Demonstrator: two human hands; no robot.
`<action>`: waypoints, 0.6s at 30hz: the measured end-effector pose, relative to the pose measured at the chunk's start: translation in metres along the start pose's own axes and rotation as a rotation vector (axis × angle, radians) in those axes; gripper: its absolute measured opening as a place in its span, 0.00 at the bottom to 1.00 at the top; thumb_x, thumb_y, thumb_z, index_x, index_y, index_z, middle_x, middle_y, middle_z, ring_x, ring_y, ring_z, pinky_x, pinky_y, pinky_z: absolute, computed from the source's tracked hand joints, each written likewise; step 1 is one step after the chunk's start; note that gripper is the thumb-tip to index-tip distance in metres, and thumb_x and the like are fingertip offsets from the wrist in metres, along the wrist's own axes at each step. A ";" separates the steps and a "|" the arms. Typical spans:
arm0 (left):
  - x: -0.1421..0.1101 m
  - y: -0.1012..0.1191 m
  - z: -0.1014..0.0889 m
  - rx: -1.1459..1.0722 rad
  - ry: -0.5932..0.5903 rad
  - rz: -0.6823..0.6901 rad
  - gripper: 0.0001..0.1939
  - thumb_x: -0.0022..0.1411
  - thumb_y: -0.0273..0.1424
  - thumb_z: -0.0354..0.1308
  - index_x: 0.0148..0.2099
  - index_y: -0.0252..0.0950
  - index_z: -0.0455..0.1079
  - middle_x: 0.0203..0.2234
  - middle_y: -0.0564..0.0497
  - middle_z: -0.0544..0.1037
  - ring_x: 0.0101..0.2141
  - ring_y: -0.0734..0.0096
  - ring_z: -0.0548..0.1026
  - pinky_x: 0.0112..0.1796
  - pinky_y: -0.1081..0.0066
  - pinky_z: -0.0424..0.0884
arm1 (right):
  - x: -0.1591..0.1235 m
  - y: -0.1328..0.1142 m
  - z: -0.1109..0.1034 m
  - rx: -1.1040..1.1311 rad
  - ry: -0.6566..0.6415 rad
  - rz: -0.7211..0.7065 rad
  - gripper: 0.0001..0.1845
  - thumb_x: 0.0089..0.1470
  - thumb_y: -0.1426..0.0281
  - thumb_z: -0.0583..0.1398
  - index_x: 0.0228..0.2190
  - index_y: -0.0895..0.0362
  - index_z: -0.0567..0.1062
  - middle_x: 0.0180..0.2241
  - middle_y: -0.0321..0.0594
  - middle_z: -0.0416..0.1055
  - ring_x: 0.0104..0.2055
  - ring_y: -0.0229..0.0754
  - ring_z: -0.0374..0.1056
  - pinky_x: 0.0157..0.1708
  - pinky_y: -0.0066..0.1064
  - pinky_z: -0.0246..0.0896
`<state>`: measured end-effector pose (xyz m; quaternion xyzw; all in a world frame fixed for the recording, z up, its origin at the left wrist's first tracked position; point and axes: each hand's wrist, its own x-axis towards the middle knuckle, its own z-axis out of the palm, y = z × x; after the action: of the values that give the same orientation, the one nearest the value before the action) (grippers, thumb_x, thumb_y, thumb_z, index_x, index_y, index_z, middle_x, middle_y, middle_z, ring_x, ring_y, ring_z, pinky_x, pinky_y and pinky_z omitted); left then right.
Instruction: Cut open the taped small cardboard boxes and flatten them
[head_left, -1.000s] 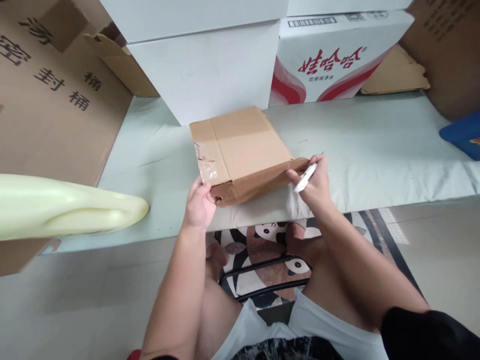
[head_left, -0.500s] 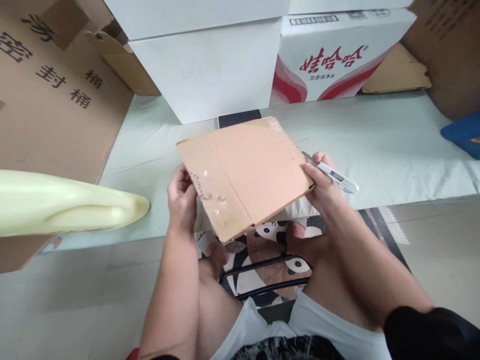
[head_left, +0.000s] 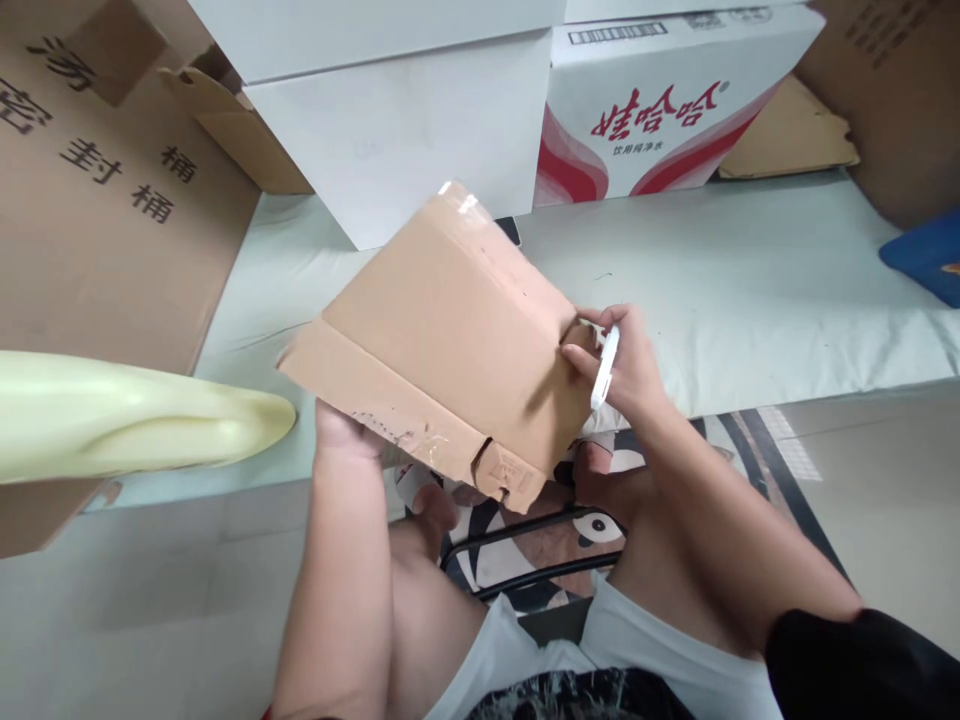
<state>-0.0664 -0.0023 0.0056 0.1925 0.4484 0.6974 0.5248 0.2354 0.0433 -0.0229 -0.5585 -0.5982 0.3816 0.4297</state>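
Observation:
A flat cardboard box [head_left: 450,310] is held tilted above the edge of the bench, with torn tape and rough marks along its near flap. Under its left side is my left hand [head_left: 343,435], supporting it; the fingers are mostly hidden by the cardboard. My right hand [head_left: 626,360] is closed at the right end of the box, thumb and fingers by a lifted flap there. A white utility knife [head_left: 605,368] stays in that same hand, standing out from the palm; its blade is not clearly visible.
White cartons [head_left: 405,130] and a red-and-white carton [head_left: 660,120] line the back of the cloth-covered bench [head_left: 750,290]. A large brown box [head_left: 112,250] and a pale yellow object [head_left: 150,415] are at left. A dark flat device [head_left: 510,230] lies partly behind the held box.
The cardboard box has turned and tilted, bringing a torn end flap into view. My left hand has shifted beneath it. The knife in my right hand has swung more upright.

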 end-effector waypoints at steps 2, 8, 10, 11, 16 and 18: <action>-0.002 0.002 0.006 -0.063 0.010 0.025 0.24 0.55 0.50 0.66 0.46 0.37 0.78 0.43 0.44 0.85 0.55 0.46 0.78 0.57 0.52 0.74 | 0.001 -0.002 0.000 0.018 -0.064 0.065 0.30 0.43 0.54 0.70 0.37 0.49 0.57 0.49 0.43 0.76 0.43 0.48 0.72 0.43 0.44 0.66; -0.004 0.003 0.007 -0.002 -0.054 0.019 0.18 0.52 0.40 0.69 0.43 0.38 0.76 0.41 0.46 0.84 0.56 0.52 0.78 0.59 0.56 0.72 | 0.007 -0.005 -0.001 0.040 -0.010 0.190 0.28 0.41 0.61 0.70 0.34 0.49 0.57 0.35 0.33 0.76 0.27 0.37 0.64 0.28 0.31 0.58; 0.002 0.001 -0.001 0.097 -0.034 0.004 0.13 0.45 0.28 0.71 0.35 0.41 0.74 0.32 0.54 0.82 0.48 0.59 0.82 0.54 0.62 0.76 | 0.008 -0.004 -0.003 0.121 0.058 0.153 0.26 0.42 0.62 0.70 0.35 0.50 0.58 0.33 0.31 0.76 0.26 0.35 0.64 0.27 0.30 0.57; 0.007 0.000 -0.006 0.120 -0.007 0.019 0.13 0.44 0.25 0.70 0.32 0.41 0.72 0.29 0.57 0.81 0.44 0.63 0.82 0.52 0.64 0.78 | 0.009 -0.003 -0.004 0.187 0.109 0.139 0.25 0.44 0.62 0.69 0.35 0.50 0.59 0.31 0.30 0.75 0.26 0.35 0.64 0.27 0.29 0.58; 0.026 -0.008 -0.017 0.041 0.052 0.123 0.08 0.53 0.30 0.66 0.31 0.41 0.68 0.31 0.55 0.82 0.48 0.64 0.82 0.53 0.64 0.77 | 0.005 0.001 -0.008 0.502 0.088 0.167 0.27 0.46 0.50 0.69 0.39 0.50 0.65 0.26 0.29 0.70 0.22 0.33 0.62 0.23 0.28 0.57; 0.026 -0.014 -0.009 0.003 0.052 0.115 0.08 0.53 0.30 0.65 0.32 0.40 0.68 0.33 0.53 0.83 0.48 0.64 0.81 0.53 0.65 0.76 | -0.002 -0.002 -0.004 0.542 -0.072 0.222 0.32 0.40 0.44 0.70 0.36 0.52 0.67 0.24 0.30 0.69 0.18 0.32 0.58 0.18 0.28 0.50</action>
<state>-0.0749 0.0186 -0.0156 0.2005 0.4510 0.7304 0.4721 0.2387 0.0408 -0.0194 -0.4716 -0.4246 0.5918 0.4971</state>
